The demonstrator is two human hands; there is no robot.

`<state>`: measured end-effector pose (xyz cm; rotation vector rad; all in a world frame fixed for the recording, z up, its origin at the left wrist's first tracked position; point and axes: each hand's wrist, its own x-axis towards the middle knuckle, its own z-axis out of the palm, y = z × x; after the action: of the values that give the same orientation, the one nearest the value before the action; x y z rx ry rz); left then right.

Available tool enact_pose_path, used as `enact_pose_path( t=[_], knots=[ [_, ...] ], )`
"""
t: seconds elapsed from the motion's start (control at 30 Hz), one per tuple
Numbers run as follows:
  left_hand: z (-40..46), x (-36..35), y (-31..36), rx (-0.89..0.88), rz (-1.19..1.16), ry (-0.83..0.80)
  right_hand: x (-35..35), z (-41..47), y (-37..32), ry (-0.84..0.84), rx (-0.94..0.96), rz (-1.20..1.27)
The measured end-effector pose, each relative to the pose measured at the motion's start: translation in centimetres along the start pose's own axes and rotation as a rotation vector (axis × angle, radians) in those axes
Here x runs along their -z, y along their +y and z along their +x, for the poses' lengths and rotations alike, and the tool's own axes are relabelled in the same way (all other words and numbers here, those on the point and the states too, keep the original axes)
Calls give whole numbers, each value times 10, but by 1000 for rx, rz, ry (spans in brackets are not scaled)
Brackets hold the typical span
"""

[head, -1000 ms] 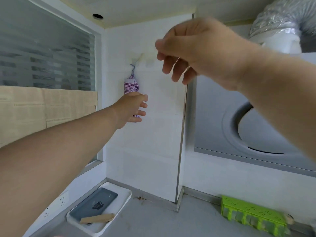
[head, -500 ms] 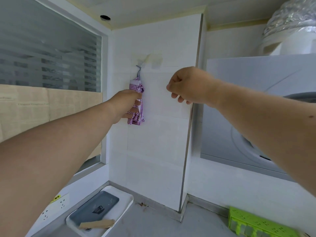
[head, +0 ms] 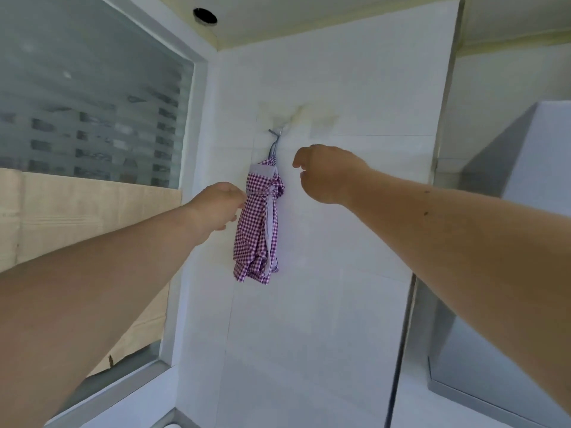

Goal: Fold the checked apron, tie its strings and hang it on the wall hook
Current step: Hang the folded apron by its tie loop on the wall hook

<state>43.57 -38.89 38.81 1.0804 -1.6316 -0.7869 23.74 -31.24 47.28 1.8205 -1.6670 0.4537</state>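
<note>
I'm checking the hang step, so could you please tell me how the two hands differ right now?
The left hand is level with the apron's tied middle, its fingertips at the cloth's edge; the right hand is higher, nearer the hook, clear of the apron. The left looks relaxed; the right's fingers curl loosely. Neither grips anything.

Purple-and-white checked apron point(head: 258, 230); white tiled wall point(head: 355, 242); grey hook point(head: 276, 134).

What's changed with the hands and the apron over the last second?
The left hand has let go of the apron: a second ago it was wrapped around the bundle, now it sits beside its left edge. The right hand dropped from high near the camera to beside the apron's top, fingers loosely curled, holding nothing. The apron stayed hanging by its loop on the hook.
</note>
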Motion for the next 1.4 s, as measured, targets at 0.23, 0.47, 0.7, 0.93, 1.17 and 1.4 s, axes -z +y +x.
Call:
enact_pose_path(
  t=[0.23, 0.47, 0.7, 0.93, 1.17, 1.4],
  knots=[
    [79, -28, -37, 16, -47, 40, -50, 95, 18, 34, 193, -404],
    [109, -36, -74, 129, -104, -22, -70, 145, 13, 16, 242, -508],
    [126, -54, -71, 94, -195, -175, -86, 170, 28, 105, 256, -566],
    [139, -62, -90, 69, -358, -205, -106, 165, 30, 160, 227, -259],
    [134, -65, -103, -24, -489, -257, -122, 130, -1, -20, -95, 296],
    [125, -55, -96, 12, -539, -224, -144, 132, 5, -48, -219, 693]
  ],
)
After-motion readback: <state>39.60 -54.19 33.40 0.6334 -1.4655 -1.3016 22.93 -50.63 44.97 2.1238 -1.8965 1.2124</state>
